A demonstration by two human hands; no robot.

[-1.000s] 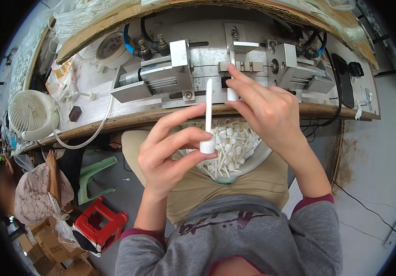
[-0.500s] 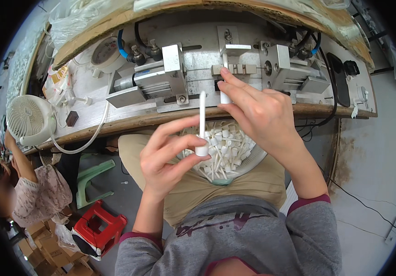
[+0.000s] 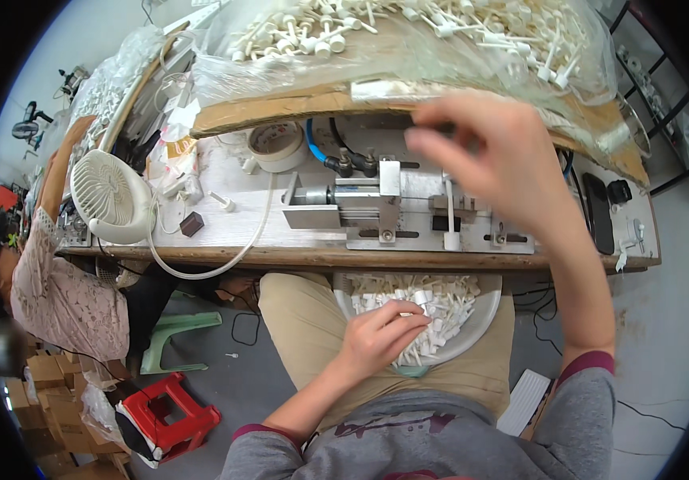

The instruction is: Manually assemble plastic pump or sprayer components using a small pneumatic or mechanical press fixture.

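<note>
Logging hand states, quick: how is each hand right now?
Left hand: fingers curled over the white parts; whether gripping one cannot be told.
Right hand: partly open, blurred, nothing visibly held.

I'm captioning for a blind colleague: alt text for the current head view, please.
A person's blurred right hand is raised over a silver metal clamping fixture where a white plastic stick with a cylindrical cap sits, while the left hand is at a whitish round tub of white plastic parts on the lap. A round white fan stands left on the pale bench.
</note>
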